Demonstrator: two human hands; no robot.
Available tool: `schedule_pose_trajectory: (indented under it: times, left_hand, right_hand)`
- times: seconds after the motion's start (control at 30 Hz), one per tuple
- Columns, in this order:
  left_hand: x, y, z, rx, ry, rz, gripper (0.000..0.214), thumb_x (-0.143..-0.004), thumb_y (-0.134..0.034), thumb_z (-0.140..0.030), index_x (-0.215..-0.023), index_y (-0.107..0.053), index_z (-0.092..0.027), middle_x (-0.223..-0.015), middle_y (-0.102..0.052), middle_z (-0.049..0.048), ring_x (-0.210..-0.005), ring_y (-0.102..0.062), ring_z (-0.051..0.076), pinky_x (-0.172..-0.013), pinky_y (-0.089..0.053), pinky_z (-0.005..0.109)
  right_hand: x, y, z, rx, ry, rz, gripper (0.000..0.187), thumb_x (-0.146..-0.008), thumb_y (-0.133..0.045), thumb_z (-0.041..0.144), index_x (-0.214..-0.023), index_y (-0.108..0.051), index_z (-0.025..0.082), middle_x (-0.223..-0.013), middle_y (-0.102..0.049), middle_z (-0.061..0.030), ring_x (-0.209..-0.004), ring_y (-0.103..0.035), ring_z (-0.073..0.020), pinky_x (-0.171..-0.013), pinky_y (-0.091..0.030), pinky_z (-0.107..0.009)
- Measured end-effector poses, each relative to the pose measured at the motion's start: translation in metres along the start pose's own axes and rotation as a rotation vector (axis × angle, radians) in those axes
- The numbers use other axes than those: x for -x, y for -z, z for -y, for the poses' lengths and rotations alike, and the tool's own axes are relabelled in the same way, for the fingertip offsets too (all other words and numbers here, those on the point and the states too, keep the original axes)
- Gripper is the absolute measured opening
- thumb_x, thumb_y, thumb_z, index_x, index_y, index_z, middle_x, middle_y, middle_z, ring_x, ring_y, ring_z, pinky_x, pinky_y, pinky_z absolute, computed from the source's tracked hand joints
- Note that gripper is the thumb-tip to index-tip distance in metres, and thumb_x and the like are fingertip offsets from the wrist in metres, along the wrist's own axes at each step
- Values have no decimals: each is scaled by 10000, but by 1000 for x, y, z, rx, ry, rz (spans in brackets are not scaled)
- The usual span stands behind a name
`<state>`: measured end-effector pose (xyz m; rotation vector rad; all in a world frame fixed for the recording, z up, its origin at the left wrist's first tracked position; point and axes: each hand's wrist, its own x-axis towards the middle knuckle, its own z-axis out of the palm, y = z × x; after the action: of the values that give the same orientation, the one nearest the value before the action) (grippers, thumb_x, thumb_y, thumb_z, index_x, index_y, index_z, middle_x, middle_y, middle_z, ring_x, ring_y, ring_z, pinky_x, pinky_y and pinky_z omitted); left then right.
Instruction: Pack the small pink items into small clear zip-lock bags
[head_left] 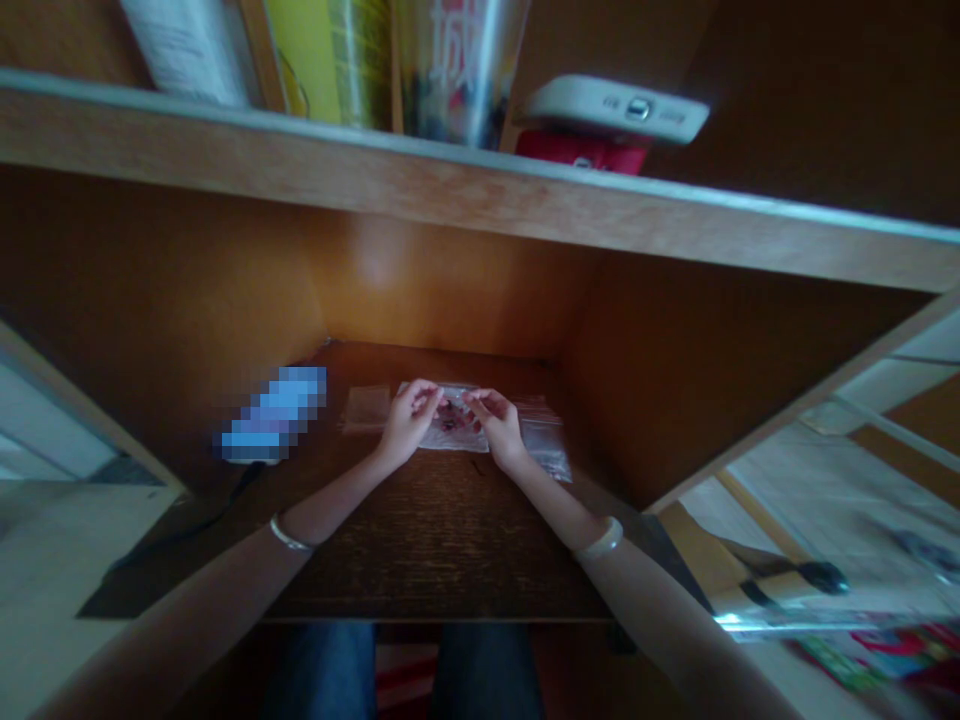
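Note:
A clear plastic bag [472,442] lies on the dark wooden desk between my hands, with small dark-red pieces [452,418] on or in it; I cannot tell which. At the bag's left side, my left hand [411,418] is closed in a pinch. My right hand [499,420] pinches in the same way at its right side, fingertips turned toward the left ones. Whatever sits between the fingertips is too small and blurred to name. More clear plastic bags [547,450] lie just right of my right hand. Left of my left hand is another flat clear packet [367,408].
A phone-like device with a pixelated screen [277,410] leans at the left, its dark cable [244,487] running across the desk [420,540]. Overhead, a shelf edge [420,185] carries a white device [622,108], a red item [577,150] and several containers. Wooden walls enclose the desk on both sides.

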<state>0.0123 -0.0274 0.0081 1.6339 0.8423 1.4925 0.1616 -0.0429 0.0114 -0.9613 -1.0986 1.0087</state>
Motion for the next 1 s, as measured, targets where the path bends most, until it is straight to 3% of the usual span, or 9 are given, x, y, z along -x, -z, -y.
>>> schedule_pose_trajectory:
  times: [0.23,0.83,1.0]
  left_hand:
    - [2,-2,2,-26,7,54,222,-802,-615,-402,-837,-615,-183,-755,-660,8,-662,-633,133,-593,-506,232]
    - [2,0,3,-100,-5,56,181,-796,-622,-352,-753,-617,-177,-691,-641,2,-617,-620,134,-563,-492,232]
    - [2,-1,4,-30,18,59,190,-791,-626,-363,-815,-633,-175,-746,-671,18,-661,-640,144,-592,-509,245]
  right_hand:
    - [3,-1,5,53,-33,72,294,-634,-722,452,-709,-628,184,-547,-559,36,-480,-463,-90,-453,-345,-218]
    - [3,0,4,59,-36,71,320,-605,-738,480,-691,-634,190,-569,-577,25,-488,-465,-92,-460,-358,-219]
    - [2,-1,3,34,-43,57,275,-604,-747,431,-678,-643,188,-563,-579,30,-487,-467,-90,-473,-350,-223]
